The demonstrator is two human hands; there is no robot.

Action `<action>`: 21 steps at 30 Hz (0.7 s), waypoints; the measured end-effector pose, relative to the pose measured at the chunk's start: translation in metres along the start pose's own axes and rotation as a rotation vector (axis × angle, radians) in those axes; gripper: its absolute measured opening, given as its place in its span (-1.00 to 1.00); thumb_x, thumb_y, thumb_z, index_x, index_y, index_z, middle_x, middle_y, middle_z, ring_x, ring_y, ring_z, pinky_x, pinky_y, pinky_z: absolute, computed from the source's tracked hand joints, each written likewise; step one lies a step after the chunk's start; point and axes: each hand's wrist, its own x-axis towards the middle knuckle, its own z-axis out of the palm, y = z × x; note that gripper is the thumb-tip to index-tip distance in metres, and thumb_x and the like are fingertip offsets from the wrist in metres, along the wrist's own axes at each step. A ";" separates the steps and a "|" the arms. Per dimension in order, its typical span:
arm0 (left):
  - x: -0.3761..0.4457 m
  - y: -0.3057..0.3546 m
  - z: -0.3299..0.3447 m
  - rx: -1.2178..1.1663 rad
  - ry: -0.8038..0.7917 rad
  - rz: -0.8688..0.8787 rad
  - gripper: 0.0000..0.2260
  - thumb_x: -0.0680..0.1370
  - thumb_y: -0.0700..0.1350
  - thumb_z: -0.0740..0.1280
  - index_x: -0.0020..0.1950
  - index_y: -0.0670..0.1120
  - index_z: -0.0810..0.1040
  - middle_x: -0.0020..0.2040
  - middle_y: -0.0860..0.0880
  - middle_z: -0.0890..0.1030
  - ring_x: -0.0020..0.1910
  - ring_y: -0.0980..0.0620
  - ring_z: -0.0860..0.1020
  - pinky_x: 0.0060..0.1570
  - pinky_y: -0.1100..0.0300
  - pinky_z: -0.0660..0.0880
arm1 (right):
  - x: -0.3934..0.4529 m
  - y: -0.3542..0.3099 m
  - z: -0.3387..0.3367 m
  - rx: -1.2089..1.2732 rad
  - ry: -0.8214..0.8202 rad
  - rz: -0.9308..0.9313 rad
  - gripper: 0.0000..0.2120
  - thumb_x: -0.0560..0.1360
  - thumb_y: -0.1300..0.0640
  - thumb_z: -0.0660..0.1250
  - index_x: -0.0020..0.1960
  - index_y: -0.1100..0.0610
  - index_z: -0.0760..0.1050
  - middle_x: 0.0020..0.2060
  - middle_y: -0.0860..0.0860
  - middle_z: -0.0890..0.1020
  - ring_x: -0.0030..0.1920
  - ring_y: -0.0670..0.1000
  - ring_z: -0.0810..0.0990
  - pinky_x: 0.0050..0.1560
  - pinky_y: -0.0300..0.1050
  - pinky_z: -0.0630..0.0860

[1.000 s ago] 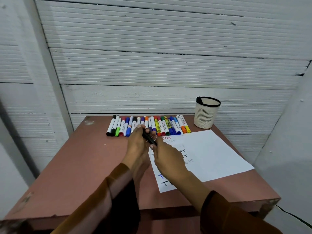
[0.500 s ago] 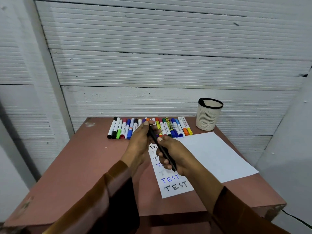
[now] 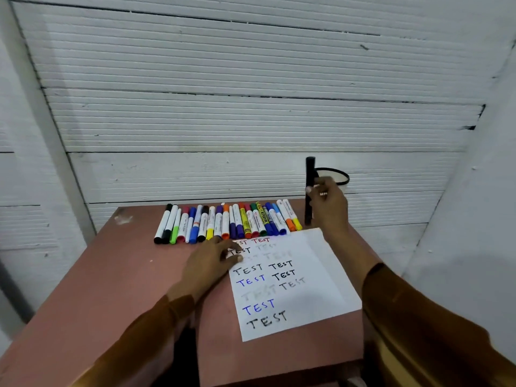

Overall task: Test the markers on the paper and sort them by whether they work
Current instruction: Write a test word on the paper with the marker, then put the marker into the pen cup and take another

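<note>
My right hand holds a black marker upright, just left of the white mesh cup at the table's back right. My left hand rests flat, fingers spread, on the upper left corner of the white paper, which carries several written "TEST" words in black, blue, red and faint ink. A row of several capped markers in many colours lies side by side along the table's back edge.
The brown table stands against a white ribbed wall, with a white wall close on the right. The cup is partly hidden behind my right hand. Bare tabletop lies left of the paper.
My hands have separated. The right hand carried the black marker from above the paper up and right to the cup. The left hand dropped onto the paper's corner.
</note>
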 end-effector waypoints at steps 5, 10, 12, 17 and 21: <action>-0.002 -0.002 0.002 -0.035 0.011 0.004 -0.76 0.50 0.15 0.30 0.13 0.15 0.55 -0.11 0.05 0.46 -0.10 0.11 0.44 -0.13 0.23 0.43 | 0.042 -0.005 -0.007 -0.040 0.210 -0.209 -0.83 0.56 0.26 0.21 0.13 0.26 0.45 0.07 0.18 0.53 0.01 0.13 0.57 -0.11 -0.30 0.36; 0.000 -0.005 0.004 -0.065 0.007 -0.014 -0.77 0.49 0.16 0.31 0.11 0.18 0.55 -0.11 0.05 0.48 -0.11 0.11 0.45 -0.13 0.21 0.45 | 0.069 0.012 -0.006 -0.190 0.213 -0.175 -0.82 0.57 0.28 0.18 0.15 0.28 0.43 0.12 0.19 0.51 0.09 0.14 0.51 -0.10 -0.33 0.27; 0.000 -0.006 0.005 -0.070 0.004 -0.014 -0.78 0.48 0.16 0.31 0.11 0.18 0.55 -0.11 0.05 0.47 -0.11 0.11 0.45 -0.12 0.21 0.45 | 0.073 0.020 -0.004 -0.251 0.173 -0.096 -0.81 0.58 0.24 0.17 0.15 0.26 0.43 0.11 0.19 0.54 0.09 0.16 0.52 -0.09 -0.22 0.31; 0.001 -0.008 0.006 -0.072 0.015 -0.013 -0.78 0.48 0.15 0.32 0.11 0.18 0.55 -0.10 0.03 0.49 -0.11 0.10 0.46 -0.13 0.20 0.46 | 0.076 0.036 -0.001 -0.411 0.092 0.052 -0.77 0.59 0.17 0.17 0.19 0.24 0.42 0.11 0.22 0.57 0.11 0.24 0.52 -0.11 -0.10 0.32; 0.001 -0.008 0.006 -0.078 0.016 -0.011 -0.77 0.48 0.14 0.33 0.11 0.16 0.55 -0.09 0.02 0.49 -0.11 0.09 0.46 -0.12 0.19 0.46 | 0.075 0.041 0.000 -0.407 0.055 0.086 -0.73 0.57 0.19 0.21 0.23 0.27 0.44 0.17 0.24 0.54 0.18 0.24 0.50 0.06 -0.03 0.40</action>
